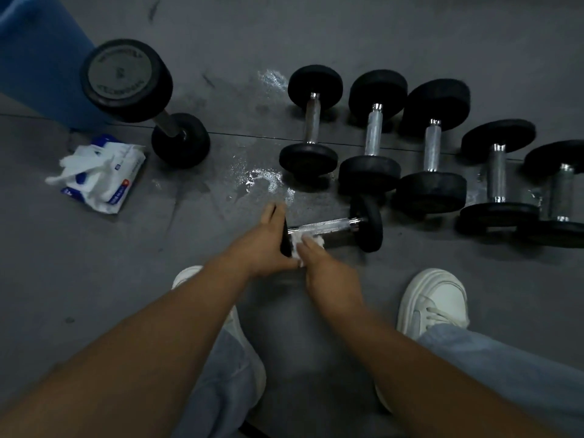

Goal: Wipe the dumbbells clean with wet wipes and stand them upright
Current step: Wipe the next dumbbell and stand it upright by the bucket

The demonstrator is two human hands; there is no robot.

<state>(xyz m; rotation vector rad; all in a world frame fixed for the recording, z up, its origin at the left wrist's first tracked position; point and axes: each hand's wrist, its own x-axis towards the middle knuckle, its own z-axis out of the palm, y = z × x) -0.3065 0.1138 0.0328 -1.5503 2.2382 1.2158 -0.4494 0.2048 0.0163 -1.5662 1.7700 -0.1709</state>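
A small dumbbell point(338, 224) with black end plates and a chrome handle lies on its side on the floor in front of me. My left hand point(268, 241) grips its left end plate. My right hand point(319, 260) holds a white wet wipe point(300, 240) against the left part of the handle. Behind it, several black dumbbells point(373, 134) lie in a row on the floor. One large dumbbell point(126, 80) stands upright at the far left. A blue-and-white wipe pack point(104, 175) lies open at the left with wipes spilling out.
The grey floor point(262, 181) shows wet, shiny patches near the middle. A blue object point(34, 58) stands at the far left behind the large dumbbell. My white shoes point(433, 298) and jeans-clad legs fill the foreground on both sides.
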